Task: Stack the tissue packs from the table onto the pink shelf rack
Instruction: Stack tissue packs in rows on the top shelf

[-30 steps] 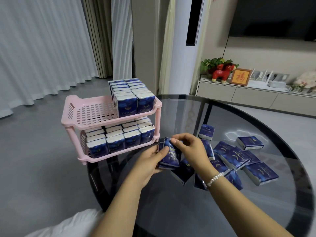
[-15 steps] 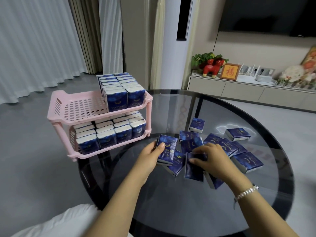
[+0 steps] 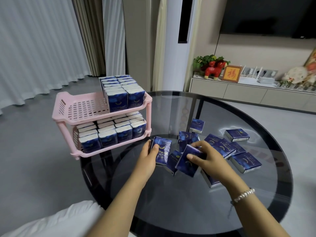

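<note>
The left hand [image 3: 148, 157] grips upright dark-blue tissue packs [image 3: 161, 151]; the right hand [image 3: 207, 155] clasps another blue pack [image 3: 187, 161] — the pink 2-tier plastic shelf rack [image 3: 85, 110] stands left, nearer the left hand.

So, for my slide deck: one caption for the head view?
Both hands, left hand and right hand, gather tissue packs beside a half-filled pink shelf rack.

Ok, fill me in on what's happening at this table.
A person is moving tissue packs onto the pink shelf rack. The left hand holds a small stack of packs upright, while the right hand picks another pack from the loose pile on the glass table. The rack's lower tier looks full; the upper tier is part filled.
</note>
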A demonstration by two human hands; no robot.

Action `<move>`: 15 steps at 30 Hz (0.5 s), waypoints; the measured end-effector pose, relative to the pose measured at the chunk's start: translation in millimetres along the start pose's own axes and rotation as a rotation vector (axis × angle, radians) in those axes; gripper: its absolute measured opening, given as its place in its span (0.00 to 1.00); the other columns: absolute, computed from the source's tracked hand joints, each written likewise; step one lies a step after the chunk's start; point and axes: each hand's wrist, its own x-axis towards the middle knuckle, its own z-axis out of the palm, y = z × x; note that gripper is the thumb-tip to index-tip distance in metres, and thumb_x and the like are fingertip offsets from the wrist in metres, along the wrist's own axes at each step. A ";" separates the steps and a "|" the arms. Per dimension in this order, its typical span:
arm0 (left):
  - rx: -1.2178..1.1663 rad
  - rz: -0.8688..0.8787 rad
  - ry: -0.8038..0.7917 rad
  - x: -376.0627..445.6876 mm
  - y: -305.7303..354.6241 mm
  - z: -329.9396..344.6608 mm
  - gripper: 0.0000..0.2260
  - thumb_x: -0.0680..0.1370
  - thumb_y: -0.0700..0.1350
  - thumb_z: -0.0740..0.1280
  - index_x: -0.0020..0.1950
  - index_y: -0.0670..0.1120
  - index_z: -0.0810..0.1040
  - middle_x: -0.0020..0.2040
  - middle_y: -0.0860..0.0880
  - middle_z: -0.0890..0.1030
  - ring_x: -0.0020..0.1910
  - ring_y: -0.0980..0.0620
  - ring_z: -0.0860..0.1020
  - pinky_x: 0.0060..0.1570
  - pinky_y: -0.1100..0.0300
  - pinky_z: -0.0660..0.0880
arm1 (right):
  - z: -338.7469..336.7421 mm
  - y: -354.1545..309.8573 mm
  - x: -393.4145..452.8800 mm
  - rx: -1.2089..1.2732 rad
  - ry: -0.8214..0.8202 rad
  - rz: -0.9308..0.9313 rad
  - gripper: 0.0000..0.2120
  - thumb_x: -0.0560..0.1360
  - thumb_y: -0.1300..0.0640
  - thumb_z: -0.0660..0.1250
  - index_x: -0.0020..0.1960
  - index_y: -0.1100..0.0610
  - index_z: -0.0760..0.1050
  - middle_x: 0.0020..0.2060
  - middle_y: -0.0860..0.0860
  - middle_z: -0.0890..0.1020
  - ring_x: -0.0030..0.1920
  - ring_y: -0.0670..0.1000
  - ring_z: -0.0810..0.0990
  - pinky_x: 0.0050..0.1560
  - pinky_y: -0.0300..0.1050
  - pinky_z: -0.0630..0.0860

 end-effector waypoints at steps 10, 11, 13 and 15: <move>-0.054 -0.041 0.040 -0.3 -0.1 0.2 0.23 0.83 0.52 0.55 0.77 0.55 0.56 0.73 0.53 0.67 0.72 0.52 0.66 0.71 0.56 0.60 | 42.2 -30.6 6.5 0.816 0.166 0.199 0.06 0.76 0.59 0.65 0.52 0.60 0.73 0.40 0.56 0.80 0.34 0.51 0.80 0.35 0.44 0.79; -0.057 -0.034 0.042 -0.7 0.6 0.6 0.23 0.83 0.52 0.55 0.78 0.55 0.55 0.74 0.53 0.67 0.72 0.52 0.66 0.70 0.57 0.60 | 48.2 -33.2 7.5 0.821 0.210 0.224 0.06 0.76 0.58 0.66 0.49 0.60 0.73 0.38 0.54 0.79 0.33 0.49 0.78 0.35 0.41 0.77; -0.063 -0.016 0.039 -2.1 1.9 2.0 0.23 0.83 0.51 0.54 0.78 0.56 0.54 0.74 0.54 0.65 0.73 0.53 0.64 0.67 0.61 0.59 | 61.2 -36.8 8.9 0.830 0.277 0.240 0.07 0.74 0.57 0.69 0.45 0.58 0.72 0.36 0.52 0.78 0.32 0.45 0.77 0.36 0.39 0.75; -0.065 -0.006 0.043 -3.2 2.7 3.1 0.23 0.83 0.52 0.52 0.78 0.56 0.53 0.76 0.54 0.62 0.74 0.53 0.61 0.69 0.61 0.56 | 72.9 -40.8 9.1 0.829 0.300 0.233 0.08 0.73 0.56 0.70 0.43 0.58 0.72 0.34 0.49 0.78 0.31 0.41 0.77 0.34 0.34 0.73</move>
